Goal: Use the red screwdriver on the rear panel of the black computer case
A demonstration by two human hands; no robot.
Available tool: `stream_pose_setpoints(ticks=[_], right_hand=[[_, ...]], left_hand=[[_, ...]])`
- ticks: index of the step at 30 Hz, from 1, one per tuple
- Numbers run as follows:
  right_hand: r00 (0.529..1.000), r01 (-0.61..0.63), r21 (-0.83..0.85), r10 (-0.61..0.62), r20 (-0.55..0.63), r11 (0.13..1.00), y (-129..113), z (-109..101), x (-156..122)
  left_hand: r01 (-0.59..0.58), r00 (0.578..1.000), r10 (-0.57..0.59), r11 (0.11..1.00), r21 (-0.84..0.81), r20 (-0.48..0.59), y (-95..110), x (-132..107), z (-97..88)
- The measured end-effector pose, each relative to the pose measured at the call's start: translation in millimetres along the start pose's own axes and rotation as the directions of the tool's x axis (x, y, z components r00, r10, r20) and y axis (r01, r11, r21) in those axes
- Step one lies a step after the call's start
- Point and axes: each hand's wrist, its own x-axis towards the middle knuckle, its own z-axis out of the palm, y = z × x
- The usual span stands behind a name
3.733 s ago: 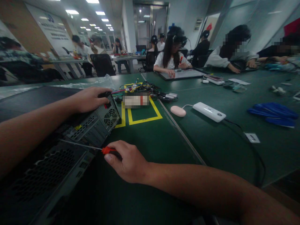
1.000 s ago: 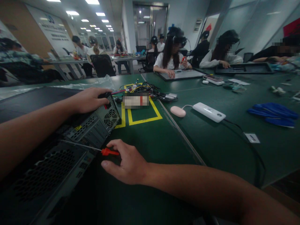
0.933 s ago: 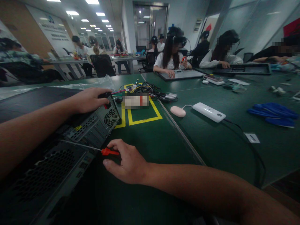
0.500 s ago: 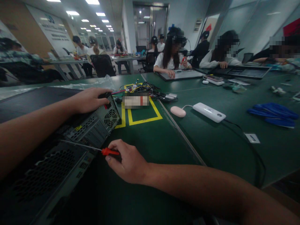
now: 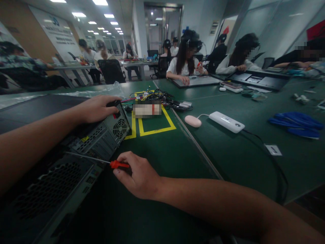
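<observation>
A dark computer case (image 5: 50, 189) lies at the left, its back panel with a round fan grille (image 5: 120, 127) facing right. My left hand (image 5: 100, 107) grips the case's upper far corner, thumb against the back panel and fingers over the edge. In my right hand (image 5: 141, 174) is a screwdriver (image 5: 118, 164) with a red-orange handle, held between thumb and fingers. Its long thin shaft points left to the case's back panel. The tip sits in shadow there, and I cannot make out what it touches.
Beyond the case lie bundled cables (image 5: 165, 96) near yellow tape markings (image 5: 157, 130) on the green table (image 5: 162, 152). Farther right are a pale pink mouse-shaped object (image 5: 193, 121), a white power bank (image 5: 226, 122) and blue gloves (image 5: 296, 124). Co-workers handle flat panels across the table.
My hands, the screwdriver and the case stay almost in place. Across the table at the right, a co-worker's black panel has tilted and shifted slightly.
</observation>
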Motion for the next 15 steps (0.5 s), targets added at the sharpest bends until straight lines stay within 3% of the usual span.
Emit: stream_pose_setpoints(ticks=[7, 15], right_hand=[[1.000, -0.014, 0.008, 0.014, -0.015, 1.000, 0.2, 2.0, -1.6], [0.998, 0.057, -0.021, -0.057, -0.026, 0.998, 1.1, 0.3, -1.1]], left_hand=[[0.006, 1.000, -0.006, 1.000, -0.009, -0.010, 0.7, -0.5, 0.5], [0.019, 1.000, -0.019, 1.000, 0.009, 0.017, 3.5, -0.9, -0.6]])
